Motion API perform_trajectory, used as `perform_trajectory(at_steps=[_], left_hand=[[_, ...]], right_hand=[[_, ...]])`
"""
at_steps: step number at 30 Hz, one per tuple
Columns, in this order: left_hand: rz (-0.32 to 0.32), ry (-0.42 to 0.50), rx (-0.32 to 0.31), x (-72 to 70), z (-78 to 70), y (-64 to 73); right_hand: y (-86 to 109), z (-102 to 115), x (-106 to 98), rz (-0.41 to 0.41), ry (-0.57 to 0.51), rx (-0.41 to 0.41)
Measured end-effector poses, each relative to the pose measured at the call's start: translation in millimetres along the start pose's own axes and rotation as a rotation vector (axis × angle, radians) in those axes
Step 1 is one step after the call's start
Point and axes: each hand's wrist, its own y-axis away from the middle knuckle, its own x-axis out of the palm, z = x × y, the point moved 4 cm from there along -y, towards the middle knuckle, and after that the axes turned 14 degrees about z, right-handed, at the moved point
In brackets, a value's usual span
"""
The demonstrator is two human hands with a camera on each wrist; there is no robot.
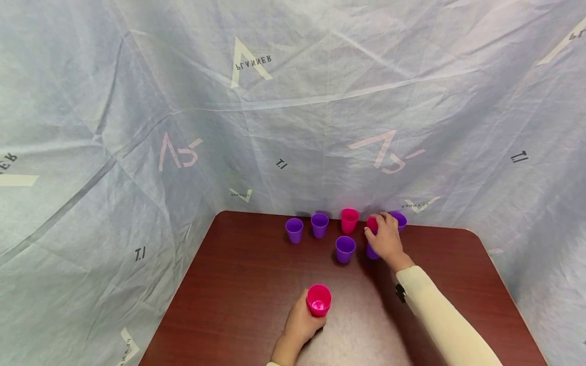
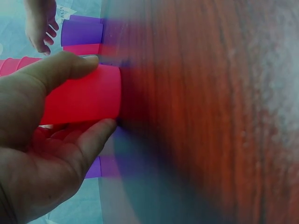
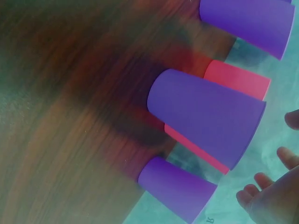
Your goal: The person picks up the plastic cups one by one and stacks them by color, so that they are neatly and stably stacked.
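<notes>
My left hand [image 1: 299, 321] grips a pink cup [image 1: 319, 301] at the front middle of the table, mouth up. In the left wrist view, thumb and fingers wrap its side, and ridged rim lines at the top look like several cups nested. At the back right, my right hand [image 1: 387, 238] hovers over a pink cup [image 1: 372, 224] and a purple cup [image 1: 372, 252], partly hiding both. Behind it stands another purple cup [image 1: 401, 221]. From the right wrist view, the fingers [image 3: 288, 158] are spread apart, clear of the nearest purple cup [image 3: 205, 116].
Along the back edge of the brown table [image 1: 229, 295] stand a left purple cup [image 1: 294, 231], a second purple cup [image 1: 319, 226] and a pink cup [image 1: 350, 221]. A nearer purple cup [image 1: 345, 250] sits in front of them. Grey printed cloth [image 1: 293, 112] hangs behind and at both sides.
</notes>
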Motion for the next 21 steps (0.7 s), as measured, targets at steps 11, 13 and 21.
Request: perform_trajectory(at_steps=[11,13,21], left_hand=[[0.002,-0.001,-0.014,-1.4,0.6,1.4],[-0.003,-0.001,-0.019,-1.9,1.0,1.1],[0.005,0.024,-0.021,-1.2,0.2,-0.2]], right_hand=[[-9.0,-7.1,6.8,0.072,-0.040,0.074],[-11.2,-8.8,8.9,0.073,-0.061,0.089],[-19.6,-18.8,11.8,0.068,-0.102,0.120]])
